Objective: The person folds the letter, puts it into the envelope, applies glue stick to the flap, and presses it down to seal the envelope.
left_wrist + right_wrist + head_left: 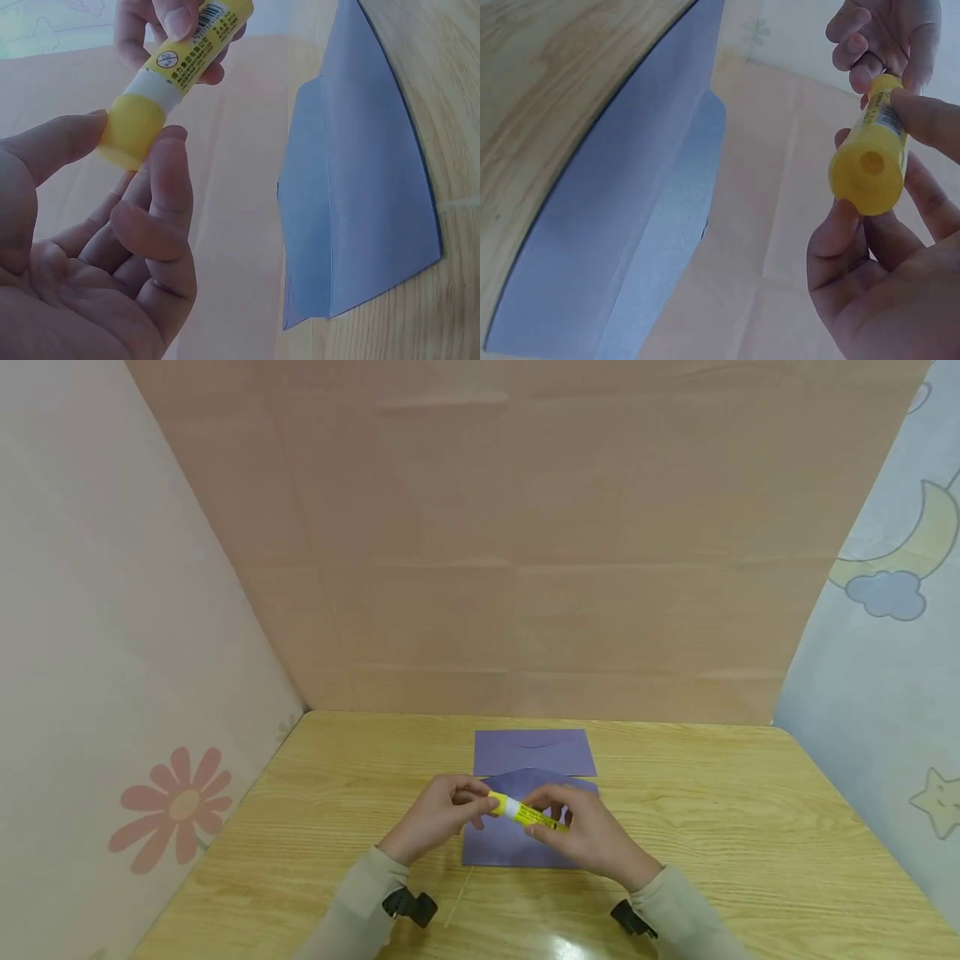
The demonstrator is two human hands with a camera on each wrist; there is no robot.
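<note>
A yellow glue stick (pixel 537 817) with a white band is held tilted above a purple envelope (pixel 495 850). My left hand (pixel 438 814) pinches its yellow cap (pixel 133 129) between thumb and fingers. From the other end, my right hand (pixel 592 833) grips the printed yellow barrel (pixel 199 49). In the right wrist view the barrel's round base (pixel 866 178) faces the camera, with the right thumb and fingers around it. The cap is against the white band, and whether it is loose cannot be told. The envelope lies on the table under both hands, its pointed flap raised or spread at the far side.
Just beyond lies a second purple envelope (pixel 534 750), its flap folded down. A thin pale strip (pixel 459 900) lies on the wooden table (pixel 337 827) near the left wrist. A beige wall covering (pixel 510 610) stands behind the table, with patterned panels on both sides.
</note>
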